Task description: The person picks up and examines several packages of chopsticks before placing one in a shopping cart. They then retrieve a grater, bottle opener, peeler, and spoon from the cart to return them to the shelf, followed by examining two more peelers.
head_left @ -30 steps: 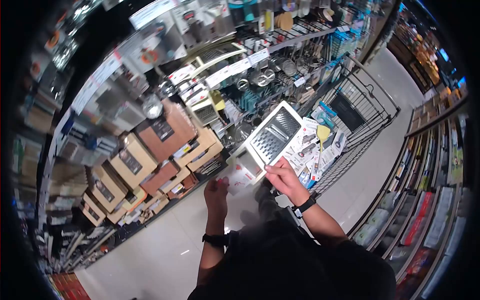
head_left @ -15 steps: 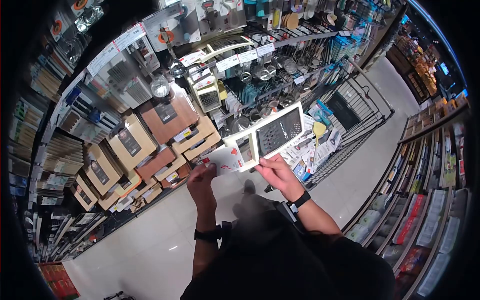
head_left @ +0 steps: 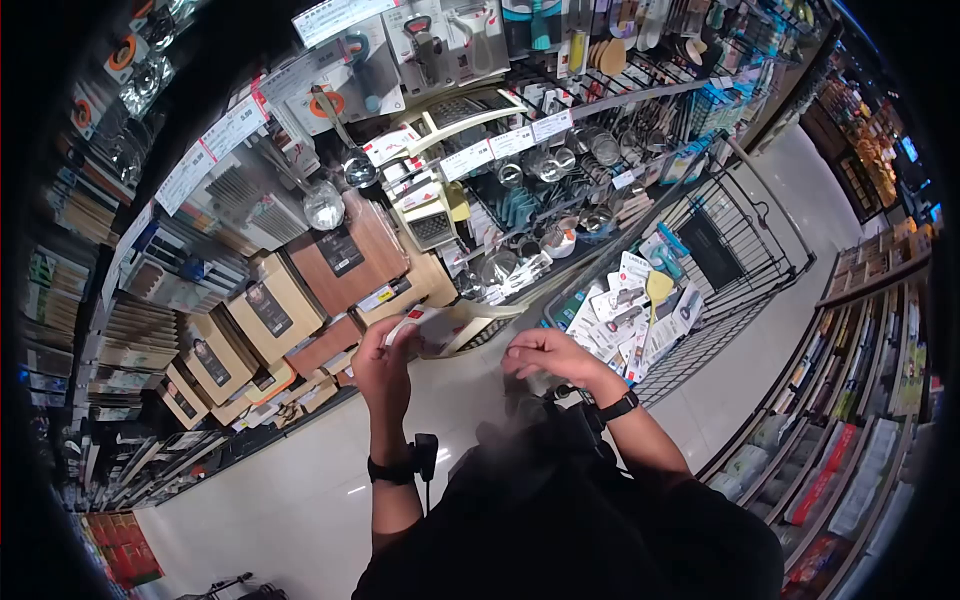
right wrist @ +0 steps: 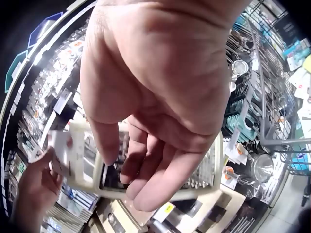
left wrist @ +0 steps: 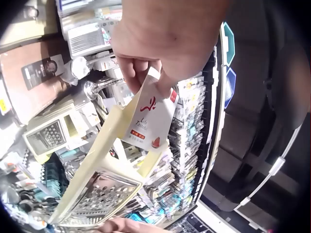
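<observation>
A cream-framed grater point(left wrist: 102, 194) with a metal grating panel is held at its handle end by my left hand point(head_left: 385, 350). The thumb and fingers pinch the white card point(left wrist: 153, 119) fixed at that end. In the head view the grater point(head_left: 485, 322) is seen nearly edge-on, extending to the right of the left hand. My right hand point(head_left: 550, 355) hovers beside the grater, its fingers loosely bent and holding nothing. In the right wrist view the right hand point(right wrist: 155, 97) covers much of the grater's panel.
A wire shopping cart point(head_left: 790, 262) at the right carries carded utensils point(head_left: 615, 318) and a yellow spatula point(head_left: 658, 286). Ahead are shelves with boxed cutting boards point(head_left: 335, 255), ladles point(head_left: 324, 205) and another cream grater point(head_left: 432, 228). More shelving point(head_left: 770, 480) lines the right side.
The right hand has let go of the grater's frame. The left hand has moved left and up with the grater, which has turned from face-on to nearly edge-on.
</observation>
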The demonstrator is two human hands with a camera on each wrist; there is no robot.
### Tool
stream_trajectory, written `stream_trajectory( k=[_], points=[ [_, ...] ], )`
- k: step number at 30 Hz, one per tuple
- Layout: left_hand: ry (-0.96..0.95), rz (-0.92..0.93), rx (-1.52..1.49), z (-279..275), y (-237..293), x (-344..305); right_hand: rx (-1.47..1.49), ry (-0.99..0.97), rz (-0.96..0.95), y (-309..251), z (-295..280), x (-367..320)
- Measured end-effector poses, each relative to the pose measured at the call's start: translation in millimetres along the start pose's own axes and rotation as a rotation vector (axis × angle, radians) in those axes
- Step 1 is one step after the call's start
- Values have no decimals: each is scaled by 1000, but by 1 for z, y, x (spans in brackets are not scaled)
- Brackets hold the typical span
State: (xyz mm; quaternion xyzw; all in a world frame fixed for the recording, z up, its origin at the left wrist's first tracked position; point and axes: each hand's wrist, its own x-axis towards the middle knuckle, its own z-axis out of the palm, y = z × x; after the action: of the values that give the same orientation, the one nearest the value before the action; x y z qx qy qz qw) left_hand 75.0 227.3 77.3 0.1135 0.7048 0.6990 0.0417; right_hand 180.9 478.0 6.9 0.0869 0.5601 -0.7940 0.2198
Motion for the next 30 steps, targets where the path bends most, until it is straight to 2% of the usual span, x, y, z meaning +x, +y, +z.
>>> stream_trajectory(
  k=[2,3,5,6,7,9,10,11,13,15,18,21,23,25,30],
  points=[
    [1,-9,83,8,-1,16,-52,117,-115,-11,-24,10],
    [-1,-19,158,13,0,23,-50,108,-118,-14,-32,19],
    [-43,-42,159,21,2,35,-164,313,-395,-15,-42,37],
    [-87,-41,200,27,2,41,-369,355,-444,-34,-37,36],
    [-132,-43,241,32,1,46,-355,345,-443,-43,-33,40],
    [-116,-47,287,38,-10,54,-654,323,-524,-54,-28,51],
    [-127,-63,296,42,-14,59,-681,327,-595,-42,-31,66],
    [-138,-77,305,46,-16,65,-676,320,-597,-48,-31,73],
    [-109,-90,291,56,-22,76,-565,193,-383,-56,-30,81],
    [-91,-156,263,64,-27,84,-601,230,-335,-54,-35,95],
    [-72,-173,217,75,-41,93,-377,195,-412,-52,-43,111],
    [-16,-177,206,82,-50,109,-235,226,-378,-57,-43,128],
    [89,-256,26,84,-53,120,-167,249,-371,-59,-44,148],
    [96,-313,-23,74,-67,134,-97,285,-362,-62,-44,171],
    [165,-255,-174,61,-90,167,16,329,-386,-72,-44,224]
  ],
)
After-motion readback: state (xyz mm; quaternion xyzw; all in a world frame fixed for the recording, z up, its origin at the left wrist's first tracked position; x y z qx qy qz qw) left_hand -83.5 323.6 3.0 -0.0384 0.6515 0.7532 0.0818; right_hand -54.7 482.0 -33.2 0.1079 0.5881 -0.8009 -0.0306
